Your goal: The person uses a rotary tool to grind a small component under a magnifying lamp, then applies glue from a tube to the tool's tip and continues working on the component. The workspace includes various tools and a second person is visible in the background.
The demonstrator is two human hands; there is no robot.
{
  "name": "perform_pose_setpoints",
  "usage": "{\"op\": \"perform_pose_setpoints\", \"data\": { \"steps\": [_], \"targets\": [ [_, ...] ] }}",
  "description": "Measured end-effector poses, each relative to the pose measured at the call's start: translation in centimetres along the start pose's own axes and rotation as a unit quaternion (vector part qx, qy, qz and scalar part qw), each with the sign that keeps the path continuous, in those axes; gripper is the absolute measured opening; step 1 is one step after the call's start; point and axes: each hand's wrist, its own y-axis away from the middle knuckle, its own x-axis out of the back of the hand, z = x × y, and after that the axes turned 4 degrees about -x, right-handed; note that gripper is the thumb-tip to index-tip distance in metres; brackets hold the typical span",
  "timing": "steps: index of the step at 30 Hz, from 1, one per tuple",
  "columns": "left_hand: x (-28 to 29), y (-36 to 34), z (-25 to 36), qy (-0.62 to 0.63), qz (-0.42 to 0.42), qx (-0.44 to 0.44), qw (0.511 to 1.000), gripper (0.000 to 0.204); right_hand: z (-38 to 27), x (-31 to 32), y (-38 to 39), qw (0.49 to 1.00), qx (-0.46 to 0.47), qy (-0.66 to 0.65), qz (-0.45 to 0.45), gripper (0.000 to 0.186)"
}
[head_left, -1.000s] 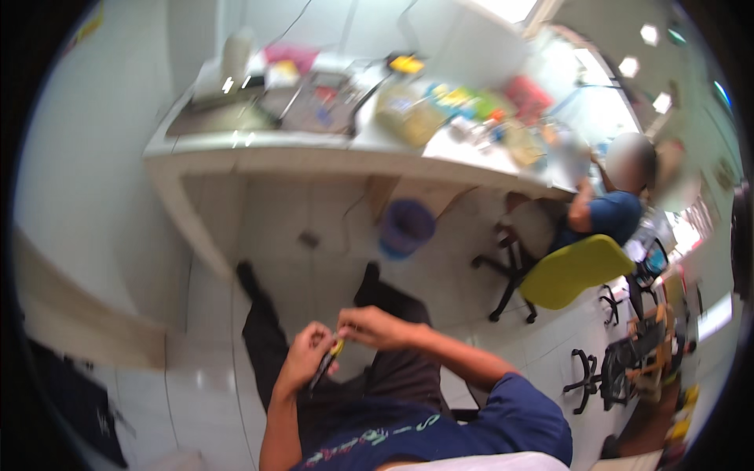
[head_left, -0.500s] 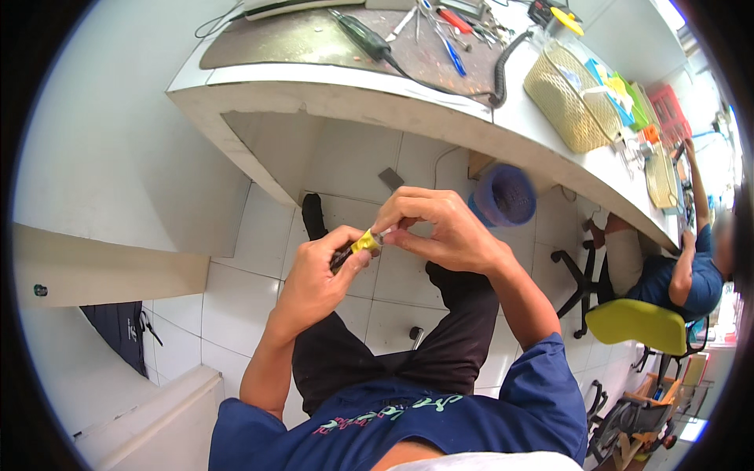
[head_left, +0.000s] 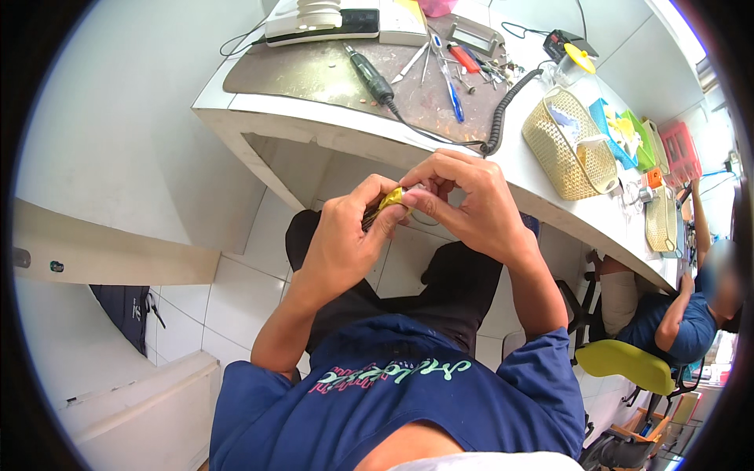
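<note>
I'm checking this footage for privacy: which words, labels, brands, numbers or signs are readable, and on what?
Navy-blue cloth shirt: pale-green and pink script lettering; not quoted here.
Dark fabric bag: pale mark, too small to read.
Small yellow-and-dark object in the left hand: no lettering readable.

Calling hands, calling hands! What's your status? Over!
Left hand gripping small yellow-and-dark object. Right hand pinching at its yellow end. Object partly hidden by fingers. Workbench edge just beyond.
</note>
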Motion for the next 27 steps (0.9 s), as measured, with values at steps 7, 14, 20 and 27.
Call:
{"op": "perform_pose_setpoints", "data": {
  "steps": [7,14,20,27],
  "targets": [
    [-0.1,-2.5,-1.0,0.097,0.015,0.032,0.995,0.023,2.0,2.2,-2.5,0.995,0.04,-0.043,0.08,0.015],
    [1.7,-5.7,-2.2,0.157,0.069,0.022,0.985,0.026,7.5,3.1,-9.0,0.969,-0.046,0.236,0.06,0.019],
    [4.5,-8.4,-3.8,0.212,0.049,0.044,0.975,0.024,7.9,1.9,-11.1,0.967,-0.059,0.23,0.093,0.019],
    [6.0,-9.8,-4.1,0.225,0.011,0.042,0.973,0.018,3.6,-0.9,-9.8,0.979,-0.087,-0.155,0.096,0.022]
  ]
}}
